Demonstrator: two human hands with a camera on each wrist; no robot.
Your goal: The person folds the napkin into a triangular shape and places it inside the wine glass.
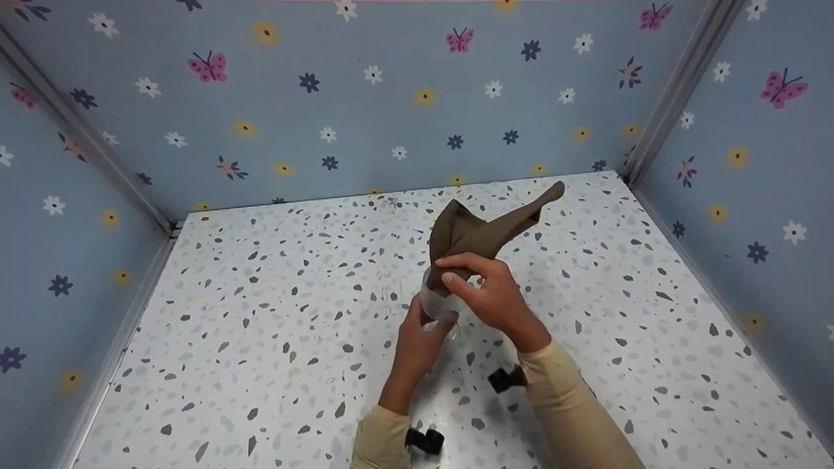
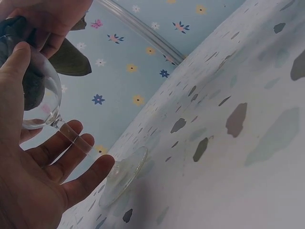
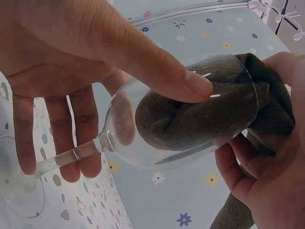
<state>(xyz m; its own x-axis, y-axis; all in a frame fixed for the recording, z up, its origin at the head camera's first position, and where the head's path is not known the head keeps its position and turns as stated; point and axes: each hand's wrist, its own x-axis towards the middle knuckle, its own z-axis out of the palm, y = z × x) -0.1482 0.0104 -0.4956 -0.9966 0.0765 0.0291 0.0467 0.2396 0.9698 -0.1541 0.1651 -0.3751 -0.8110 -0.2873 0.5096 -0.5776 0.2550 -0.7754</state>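
My left hand [image 1: 419, 345] holds a clear stemmed wine glass [image 3: 143, 159] on its side, thumb on the near face of the bowl and a finger behind it. The other fingers lie spread along the stem. In the left wrist view the round foot [image 2: 123, 177] points down toward the tabletop. A folded part of a dark brown cloth [image 3: 174, 124] fills much of the bowl. The rest of the cloth [image 1: 472, 238] sticks out past the rim, one long end reaching to the far right. At the rim my right hand [image 1: 498, 296] pinches the cloth between thumb and fingers.
Both hands work over a white speckled tabletop [image 1: 260, 312]. Blue flowered panels [image 1: 365, 98] close it off at the back and both sides, with metal strips at the corners [image 1: 677, 91]. A small black camera [image 1: 505, 379] sits on each wrist.
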